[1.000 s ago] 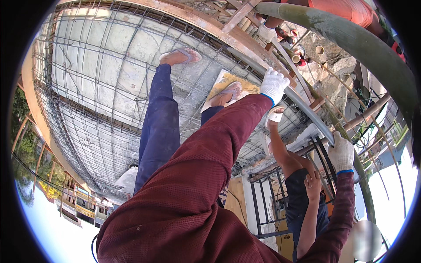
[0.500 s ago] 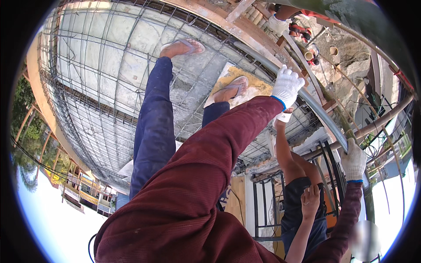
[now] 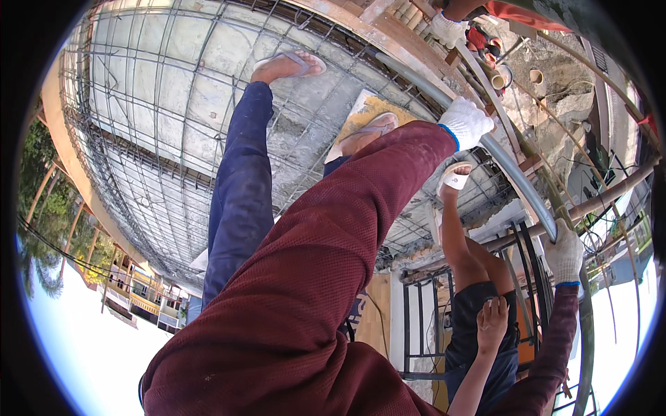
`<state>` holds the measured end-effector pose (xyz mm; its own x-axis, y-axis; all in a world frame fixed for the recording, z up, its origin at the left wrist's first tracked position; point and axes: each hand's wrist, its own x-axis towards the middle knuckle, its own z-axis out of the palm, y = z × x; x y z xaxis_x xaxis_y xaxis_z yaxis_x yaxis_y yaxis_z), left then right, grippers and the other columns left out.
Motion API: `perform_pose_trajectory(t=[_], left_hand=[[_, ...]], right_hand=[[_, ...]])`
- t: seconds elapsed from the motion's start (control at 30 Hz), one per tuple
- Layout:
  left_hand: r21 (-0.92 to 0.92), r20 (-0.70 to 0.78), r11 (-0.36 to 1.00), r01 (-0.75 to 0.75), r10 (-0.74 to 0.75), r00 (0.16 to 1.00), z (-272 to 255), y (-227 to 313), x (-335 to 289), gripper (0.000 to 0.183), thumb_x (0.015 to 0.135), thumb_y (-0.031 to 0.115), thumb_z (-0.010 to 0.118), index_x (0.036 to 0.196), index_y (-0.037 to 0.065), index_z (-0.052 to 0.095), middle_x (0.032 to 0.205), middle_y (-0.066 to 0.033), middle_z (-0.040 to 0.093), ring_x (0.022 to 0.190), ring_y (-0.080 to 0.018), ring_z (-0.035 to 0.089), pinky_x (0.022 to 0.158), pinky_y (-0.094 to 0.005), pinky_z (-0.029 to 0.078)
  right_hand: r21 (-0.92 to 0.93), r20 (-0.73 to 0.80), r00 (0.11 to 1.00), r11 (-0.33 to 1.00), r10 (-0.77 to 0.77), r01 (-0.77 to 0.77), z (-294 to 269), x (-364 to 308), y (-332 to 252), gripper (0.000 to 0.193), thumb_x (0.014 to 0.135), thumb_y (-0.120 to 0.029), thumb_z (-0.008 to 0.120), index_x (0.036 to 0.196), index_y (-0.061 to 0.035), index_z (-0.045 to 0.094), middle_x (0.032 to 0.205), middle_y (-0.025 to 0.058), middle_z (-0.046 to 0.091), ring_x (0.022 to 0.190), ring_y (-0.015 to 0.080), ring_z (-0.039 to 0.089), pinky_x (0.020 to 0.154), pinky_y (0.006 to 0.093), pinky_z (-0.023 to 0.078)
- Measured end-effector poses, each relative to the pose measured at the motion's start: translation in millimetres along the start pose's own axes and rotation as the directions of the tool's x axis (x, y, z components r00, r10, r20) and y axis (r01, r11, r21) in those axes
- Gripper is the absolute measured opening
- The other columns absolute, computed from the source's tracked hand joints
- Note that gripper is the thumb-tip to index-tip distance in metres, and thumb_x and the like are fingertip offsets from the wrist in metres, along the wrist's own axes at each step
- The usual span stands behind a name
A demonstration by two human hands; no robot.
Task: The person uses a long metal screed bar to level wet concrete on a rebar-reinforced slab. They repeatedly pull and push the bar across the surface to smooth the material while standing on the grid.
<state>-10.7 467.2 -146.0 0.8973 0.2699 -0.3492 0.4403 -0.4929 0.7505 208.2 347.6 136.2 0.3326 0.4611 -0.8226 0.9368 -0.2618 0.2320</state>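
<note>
A grey metal pipe (image 3: 517, 175) slants from the upper middle down to the right. My left hand (image 3: 466, 124), in a white knit glove with a blue cuff, is closed over the pipe along its length. Lower down, my right hand (image 3: 563, 255), gloved alike, is wrapped round the pipe near its lower end; part of its fingers is hidden. Both my arms wear maroon sleeves. Beside the pipe runs a wooden formwork board (image 3: 409, 52), and a bamboo pole (image 3: 586, 333) passes close by my right hand.
Steel rebar mesh (image 3: 166, 104) covers the slab, with a yellow-stained board (image 3: 368, 111) on it. A co-worker's bare hand (image 3: 492, 322) and white slipper (image 3: 455, 177) are near. Another gloved hand (image 3: 447, 29) shows at the top. A black metal railing (image 3: 420, 326) stands below.
My left hand, its fingers partly raised before, has shifted slightly right and up and closed over the pipe. My right hand stays on the pipe. The view has shifted slightly.
</note>
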Motion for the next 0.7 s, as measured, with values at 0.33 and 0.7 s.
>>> perform_pose_trajectory(t=[0.33,0.7], left_hand=[[-0.035,0.129,0.998,-0.044,0.048,0.99,38,1,10,0.022,0.08,0.018,0.065,0.097,0.01,0.076,0.095,-0.017,0.076,0.092,-0.0338,0.074,0.075,-0.0507,0.056],[0.118,0.168,0.99,-0.082,0.061,0.984,110,-5,24,0.021,0.081,0.017,0.067,0.097,0.01,0.08,0.097,-0.0135,0.077,0.094,-0.0322,0.075,0.078,-0.0486,0.058]], right_hand=[[0.226,0.107,0.99,0.968,0.088,-0.111,114,15,36,0.02,0.075,-0.006,0.062,0.095,-0.0032,0.062,0.075,0.0232,0.063,0.077,0.0462,0.064,0.068,0.054,0.047],[0.346,0.156,0.978,0.92,0.136,-0.183,283,58,53,0.038,0.079,-0.013,0.068,0.116,-0.0045,0.07,0.098,0.0278,0.07,0.101,0.0453,0.068,0.087,0.0501,0.053]])
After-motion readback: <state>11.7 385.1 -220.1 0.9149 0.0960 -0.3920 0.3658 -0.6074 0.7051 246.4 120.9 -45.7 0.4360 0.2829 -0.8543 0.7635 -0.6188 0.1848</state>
